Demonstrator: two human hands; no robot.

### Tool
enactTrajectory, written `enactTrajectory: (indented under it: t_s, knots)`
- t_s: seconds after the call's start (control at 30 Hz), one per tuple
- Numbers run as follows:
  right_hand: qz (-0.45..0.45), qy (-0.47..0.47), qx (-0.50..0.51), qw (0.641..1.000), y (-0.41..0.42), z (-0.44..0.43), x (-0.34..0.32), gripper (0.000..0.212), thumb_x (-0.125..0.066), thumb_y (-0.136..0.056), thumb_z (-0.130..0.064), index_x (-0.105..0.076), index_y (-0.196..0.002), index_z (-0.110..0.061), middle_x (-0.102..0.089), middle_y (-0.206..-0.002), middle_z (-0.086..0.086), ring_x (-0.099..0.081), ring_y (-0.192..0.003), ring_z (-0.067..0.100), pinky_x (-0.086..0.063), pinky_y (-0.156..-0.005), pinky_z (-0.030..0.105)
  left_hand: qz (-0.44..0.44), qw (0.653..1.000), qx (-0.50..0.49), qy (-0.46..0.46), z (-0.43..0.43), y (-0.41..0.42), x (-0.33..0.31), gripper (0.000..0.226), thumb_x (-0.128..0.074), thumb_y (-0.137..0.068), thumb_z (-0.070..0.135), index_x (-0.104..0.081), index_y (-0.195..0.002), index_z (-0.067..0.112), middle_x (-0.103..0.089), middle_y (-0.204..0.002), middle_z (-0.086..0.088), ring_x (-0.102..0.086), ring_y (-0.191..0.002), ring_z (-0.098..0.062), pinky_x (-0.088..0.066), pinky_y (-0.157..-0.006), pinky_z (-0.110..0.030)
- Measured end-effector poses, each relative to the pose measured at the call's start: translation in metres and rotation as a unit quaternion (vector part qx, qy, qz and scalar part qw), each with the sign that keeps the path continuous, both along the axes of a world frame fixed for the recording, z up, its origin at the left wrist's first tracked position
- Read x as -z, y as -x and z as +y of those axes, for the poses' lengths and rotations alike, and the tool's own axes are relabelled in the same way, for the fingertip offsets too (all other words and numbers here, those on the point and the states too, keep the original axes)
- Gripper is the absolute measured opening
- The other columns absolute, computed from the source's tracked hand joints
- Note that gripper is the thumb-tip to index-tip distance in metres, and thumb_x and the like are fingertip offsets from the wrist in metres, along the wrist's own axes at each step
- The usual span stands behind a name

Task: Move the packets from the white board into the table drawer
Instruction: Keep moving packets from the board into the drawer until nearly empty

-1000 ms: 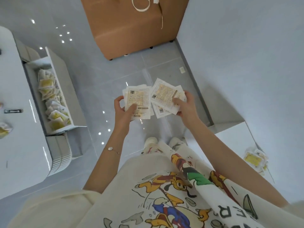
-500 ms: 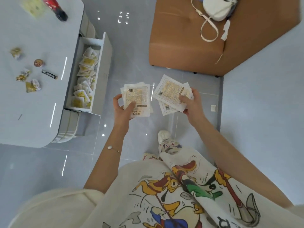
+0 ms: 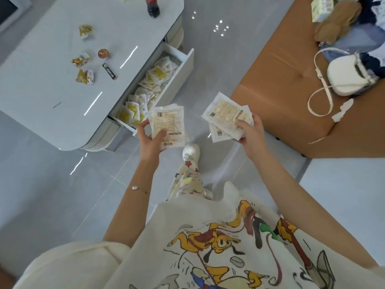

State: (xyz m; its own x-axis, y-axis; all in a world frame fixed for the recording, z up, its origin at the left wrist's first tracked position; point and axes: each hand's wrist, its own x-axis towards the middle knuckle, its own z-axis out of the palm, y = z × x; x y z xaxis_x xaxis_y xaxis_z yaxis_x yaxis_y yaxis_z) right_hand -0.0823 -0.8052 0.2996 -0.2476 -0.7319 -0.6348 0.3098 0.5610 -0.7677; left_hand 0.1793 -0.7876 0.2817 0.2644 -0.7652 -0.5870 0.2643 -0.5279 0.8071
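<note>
My left hand (image 3: 150, 139) grips a small stack of white packets (image 3: 169, 119) with printed labels, held just beside the front corner of the open table drawer (image 3: 185, 68). My right hand (image 3: 251, 134) pinches a second fan of packets (image 3: 226, 114) further right, over the floor. The drawer stands pulled out from the white table (image 3: 52, 94) and holds several white and yellow packets (image 3: 145, 90). The white board is out of view.
On the tabletop lie a few wrapped snacks (image 3: 84, 76), a small round tin (image 3: 103, 53), a dark stick (image 3: 109, 70) and a cola bottle (image 3: 153, 6). A brown sofa (image 3: 281, 86) with a white bag (image 3: 350, 77) stands at the right. Grey tiled floor lies between.
I have turned and stepped toward the table, so the drawer now lies close to my left hand. My hands have spread further apart, each still holding its packets.
</note>
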Motion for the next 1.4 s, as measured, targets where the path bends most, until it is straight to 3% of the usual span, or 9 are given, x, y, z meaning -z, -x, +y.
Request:
enactTrajectory:
  t_s: [0.17,0.43,0.7,0.87,1.03,1.13,1.23,1.3,1.4]
  knots:
    - [-0.006,-0.002,-0.017,1.0,-0.015,-0.074,0.005,0.036,-0.063,-0.087,-0.006,-0.052,-0.12,-0.018,-0.068,-0.112,0.001,-0.067,-0.101,0.019,-0.058,-0.077,0.038,0.0,0.999,-0.032,-0.008,-0.052,-0.025,0.017,0.047,-0.062,-0.091,0.008,-0.035,-0.124,0.024,-0.069,-0.1,-0.001,-0.069,-0.09,-0.025,-0.059,-0.074,-0.04]
    - [-0.013,-0.011,-0.093,0.996,-0.057,-0.21,0.01,0.035,-0.061,-0.089,-0.005,-0.05,-0.119,-0.018,-0.068,-0.109,0.0,-0.067,-0.1,0.019,-0.056,-0.063,0.029,0.004,0.992,-0.117,-0.037,-0.139,-0.087,0.032,0.042,-0.062,-0.09,0.006,-0.037,-0.117,0.026,-0.065,-0.108,-0.006,-0.069,-0.087,-0.022,-0.056,-0.062,-0.032]
    - [-0.013,-0.034,-0.153,0.988,-0.098,-0.326,0.028,0.038,-0.065,-0.086,-0.005,-0.051,-0.12,-0.017,-0.066,-0.118,0.006,-0.065,-0.108,0.024,-0.055,-0.085,0.044,0.017,0.977,-0.199,-0.075,-0.187,-0.121,0.046,0.04,-0.059,-0.091,0.005,-0.038,-0.115,0.029,-0.066,-0.098,0.001,-0.068,-0.087,-0.021,-0.056,-0.064,-0.034]
    - [-0.041,-0.058,-0.186,0.98,-0.125,-0.385,0.063,0.032,-0.063,-0.086,-0.002,-0.052,-0.111,-0.019,-0.067,-0.115,0.006,-0.066,-0.106,0.024,-0.057,-0.072,0.035,0.05,0.948,-0.286,-0.132,-0.206,-0.124,0.079,0.042,-0.057,-0.091,0.003,-0.036,-0.117,0.026,-0.064,-0.1,-0.001,-0.066,-0.081,-0.019,-0.053,-0.057,-0.028]
    - [-0.032,-0.12,-0.219,0.968,-0.156,-0.439,0.132,0.028,-0.058,-0.087,0.001,-0.053,-0.103,-0.022,-0.067,-0.107,0.001,-0.066,-0.098,0.021,-0.054,-0.06,0.028,0.084,0.904,-0.371,-0.196,-0.22,-0.128,0.145,0.04,-0.059,-0.091,0.004,-0.036,-0.115,0.025,-0.06,-0.104,-0.007,-0.064,-0.082,-0.022,-0.051,-0.069,-0.033]
    - [-0.023,-0.146,-0.208,0.967,-0.173,-0.478,0.201,0.029,-0.054,-0.089,0.004,-0.053,-0.104,-0.021,-0.066,-0.107,0.001,-0.066,-0.096,0.02,-0.054,-0.056,0.025,0.09,0.886,-0.397,-0.223,-0.235,-0.137,0.207,0.038,-0.061,-0.09,0.007,-0.038,-0.112,0.028,-0.06,-0.105,-0.009,-0.06,-0.078,-0.022,-0.042,-0.062,-0.031]
    - [-0.014,-0.151,-0.172,0.973,-0.187,-0.519,0.296,0.036,-0.053,-0.089,0.007,-0.051,-0.117,-0.015,-0.065,-0.113,0.007,-0.063,-0.109,0.027,-0.058,-0.069,0.032,0.081,0.891,-0.389,-0.219,-0.258,-0.146,0.291,0.032,-0.063,-0.09,0.009,-0.044,-0.105,0.03,-0.063,-0.102,-0.007,-0.063,-0.077,-0.021,-0.044,-0.063,-0.033]
    - [-0.011,-0.149,-0.155,0.977,-0.197,-0.545,0.364,0.042,-0.053,-0.088,0.007,-0.048,-0.124,-0.013,-0.065,-0.114,0.007,-0.061,-0.113,0.029,-0.057,-0.076,0.037,0.063,0.904,-0.373,-0.2,-0.276,-0.155,0.35,0.034,-0.065,-0.089,0.011,-0.044,-0.109,0.029,-0.065,-0.101,-0.006,-0.066,-0.084,-0.023,-0.05,-0.074,-0.041]
    - [-0.017,-0.156,-0.144,0.977,-0.213,-0.573,0.451,0.046,-0.051,-0.086,0.009,-0.05,-0.128,-0.01,-0.064,-0.118,0.012,-0.063,-0.109,0.031,-0.057,-0.077,0.041,0.044,0.917,-0.352,-0.181,-0.297,-0.167,0.423,0.046,-0.072,-0.084,0.024,-0.043,-0.117,0.037,-0.061,-0.121,-0.014,-0.064,-0.101,-0.028,-0.05,-0.089,-0.045]
